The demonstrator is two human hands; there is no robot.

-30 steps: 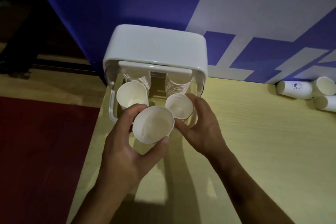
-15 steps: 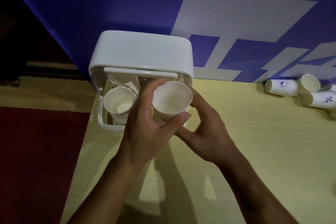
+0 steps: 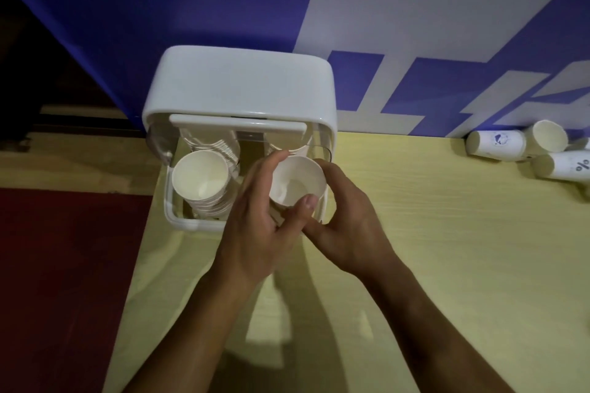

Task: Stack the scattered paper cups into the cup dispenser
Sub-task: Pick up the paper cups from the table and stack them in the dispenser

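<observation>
A white cup dispenser (image 3: 239, 83) stands at the table's back left corner, its front open. On its left side sits a stack of white paper cups (image 3: 201, 180). Over the right side, my left hand (image 3: 258, 226) grips a white paper cup (image 3: 297, 182), fingers on its left rim and thumb at its near rim. My right hand (image 3: 348, 226) curls round the same cup's right side and the stack under it, which the hands mostly hide. Several loose printed paper cups (image 3: 496, 145) lie on their sides at the far right.
The light wooden table (image 3: 431, 265) runs to the right and toward me. A blue and white wall (image 3: 415, 25) rises straight behind the dispenser. Left of the table lies a red floor (image 3: 64, 281).
The left hand carried the cup from in front of the dispenser to over the right stack and lowered it. The right hand stayed at that stack.
</observation>
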